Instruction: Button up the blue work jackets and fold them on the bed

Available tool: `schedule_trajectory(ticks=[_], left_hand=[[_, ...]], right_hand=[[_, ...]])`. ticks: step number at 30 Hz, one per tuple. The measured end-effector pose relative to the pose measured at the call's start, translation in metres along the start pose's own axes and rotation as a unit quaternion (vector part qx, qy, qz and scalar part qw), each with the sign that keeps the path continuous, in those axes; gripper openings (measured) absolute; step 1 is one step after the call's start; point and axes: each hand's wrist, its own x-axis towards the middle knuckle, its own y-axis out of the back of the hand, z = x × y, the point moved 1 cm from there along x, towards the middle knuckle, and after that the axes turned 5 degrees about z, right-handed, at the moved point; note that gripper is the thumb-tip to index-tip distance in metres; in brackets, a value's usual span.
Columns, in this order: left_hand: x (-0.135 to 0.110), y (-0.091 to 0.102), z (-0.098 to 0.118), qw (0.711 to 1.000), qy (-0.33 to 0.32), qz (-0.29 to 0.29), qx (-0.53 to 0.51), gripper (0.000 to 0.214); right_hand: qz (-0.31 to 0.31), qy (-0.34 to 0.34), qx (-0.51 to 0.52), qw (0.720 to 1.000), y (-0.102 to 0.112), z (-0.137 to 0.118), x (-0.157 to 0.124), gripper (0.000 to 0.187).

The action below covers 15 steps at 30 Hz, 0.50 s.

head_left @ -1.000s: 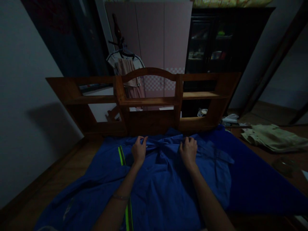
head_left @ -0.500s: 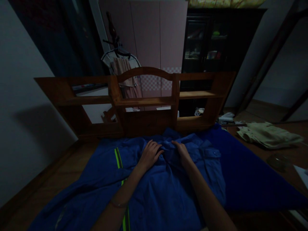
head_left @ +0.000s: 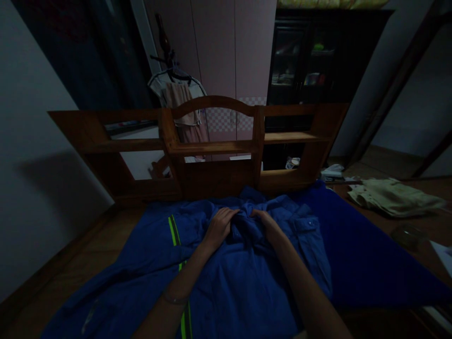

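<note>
A blue work jacket (head_left: 226, 287) with yellow-green and dark stripes lies spread over the bed in front of me. My left hand (head_left: 219, 227) grips a fold of its cloth near the upper middle, fingers bent over the fabric. Just to the right, my right hand (head_left: 267, 223) pinches the same cloth, which bunches up between the two hands. Whether a button or a zip is between the fingertips is too dark to make out. A pocket flap with a snap shows on the jacket to the right of my right hand.
Beyond the jacket stands a wooden headboard (head_left: 217, 149) with open shelves. A darker blue cloth (head_left: 367, 254) covers the bed at right. Past it are folded pale green fabric (head_left: 395, 195) and a glass bowl (head_left: 407, 235). Clothes hang on a coat rack (head_left: 163, 35) behind.
Both hands have closed on the jacket cloth and drawn it up into a bunch between them. My left fingers, spread before, are now bent together.
</note>
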Motion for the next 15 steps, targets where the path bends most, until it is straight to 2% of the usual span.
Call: schedule_trajectory(ticks=[3, 6, 11, 15], left_hand=[[0.002, 0.001, 0.004, 0.999, -0.006, 0.036, 0.01, 0.031], [0.003, 0.004, 0.01, 0.999, 0.004, 0.048, 0.023, 0.025], [0.002, 0.009, 0.018, 0.998, 0.018, 0.05, 0.036, 0.024], [0.002, 0.008, 0.017, 0.993, 0.066, 0.093, 0.042, 0.024]], right_hand=[[0.008, -0.006, 0.012, 1.0, 0.002, 0.0, 0.002, 0.018], [0.009, -0.003, 0.02, 1.0, 0.003, 0.001, 0.004, 0.019], [-0.005, 0.022, 0.021, 1.0, -0.001, 0.001, 0.0, 0.021], [-0.017, 0.063, 0.014, 0.998, -0.008, 0.001, -0.005, 0.025]])
